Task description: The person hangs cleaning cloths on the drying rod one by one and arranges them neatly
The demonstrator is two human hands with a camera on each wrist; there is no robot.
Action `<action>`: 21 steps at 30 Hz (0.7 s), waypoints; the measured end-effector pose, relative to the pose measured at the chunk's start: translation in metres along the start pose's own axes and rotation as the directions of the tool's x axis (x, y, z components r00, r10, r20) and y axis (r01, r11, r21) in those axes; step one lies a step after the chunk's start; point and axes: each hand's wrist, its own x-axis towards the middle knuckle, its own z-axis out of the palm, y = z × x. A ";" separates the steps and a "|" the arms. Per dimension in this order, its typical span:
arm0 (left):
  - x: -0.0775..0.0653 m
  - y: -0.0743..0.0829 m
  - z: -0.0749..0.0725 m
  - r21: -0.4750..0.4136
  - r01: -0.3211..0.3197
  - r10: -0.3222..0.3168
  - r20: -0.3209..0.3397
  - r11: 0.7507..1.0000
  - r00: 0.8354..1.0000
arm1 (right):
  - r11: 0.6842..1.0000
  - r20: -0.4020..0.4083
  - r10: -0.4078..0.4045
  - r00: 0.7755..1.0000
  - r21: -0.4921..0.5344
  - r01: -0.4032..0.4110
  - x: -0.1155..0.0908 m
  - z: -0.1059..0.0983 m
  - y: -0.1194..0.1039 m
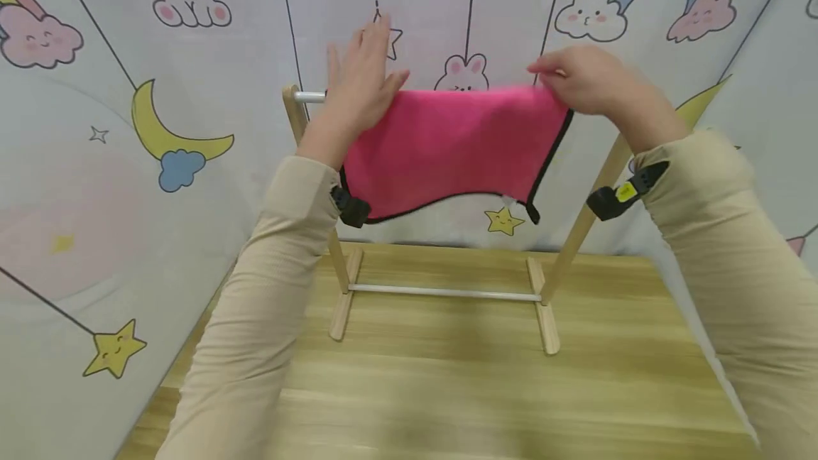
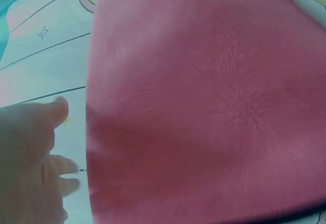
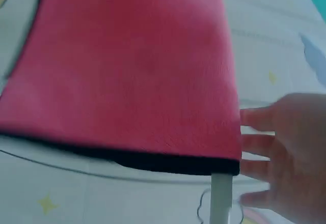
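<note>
A pink towel [image 1: 460,148] with black edging hangs over the white top rod [image 1: 309,97] of a small wooden rack [image 1: 295,116]. Its lower edge curves unevenly. My left hand [image 1: 361,77] is at the towel's upper left, fingers extended upward; in the left wrist view its fingertips stand slightly apart from the fold. At the upper right corner is my right hand [image 1: 584,77]. In the right wrist view, the spread fingers [image 3: 260,170] of that hand reach the towel's folded top edge, without curling round it. The towel's back side is hidden.
The rack's feet [image 1: 543,314] stand on a wood-grain surface [image 1: 447,389], joined by a lower white rod [image 1: 441,292]. Behind and beside it hangs a white backdrop [image 1: 243,41] printed with stars, moons, clouds and rainbows. A strapped black device [image 1: 616,197] sits on the right wrist.
</note>
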 end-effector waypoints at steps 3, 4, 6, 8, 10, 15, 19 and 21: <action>-0.015 -0.011 0.000 0.035 -0.022 0.018 0.100 0.999 0.995 | 0.999 0.192 -0.053 0.980 0.019 0.050 -0.008 0.010 -0.004; -0.018 -0.015 0.000 0.035 -0.044 0.040 0.100 0.998 0.994 | 0.996 0.188 -0.083 0.979 0.026 0.080 -0.010 0.014 -0.005; -0.021 -0.022 -0.001 0.035 -0.089 0.087 0.062 0.995 0.994 | 0.993 0.141 -0.116 0.983 0.013 0.116 -0.009 0.020 -0.006; -0.019 -0.027 -0.002 0.056 -0.110 0.110 -0.002 0.992 0.994 | 0.993 0.052 -0.119 0.992 -0.008 0.120 -0.005 0.023 -0.005; -0.012 -0.030 -0.003 0.091 -0.088 0.094 -0.068 0.992 0.993 | 0.995 -0.016 -0.100 0.995 0.005 0.100 0.001 0.022 -0.001; -0.001 -0.035 0.003 0.143 0.006 0.014 -0.137 0.990 0.991 | 0.996 -0.025 -0.060 0.998 -0.066 0.058 0.006 0.016 0.004; -0.022 -0.041 0.018 0.129 -0.096 0.140 -0.397 0.987 0.907 | 0.970 -0.067 -0.201 0.977 -0.153 0.189 -0.020 0.020 0.002; -0.042 -0.050 0.028 0.138 -0.201 0.244 -0.572 0.970 0.783 | 0.934 -0.160 -0.337 0.928 -0.182 0.308 -0.044 0.030 0.009</action>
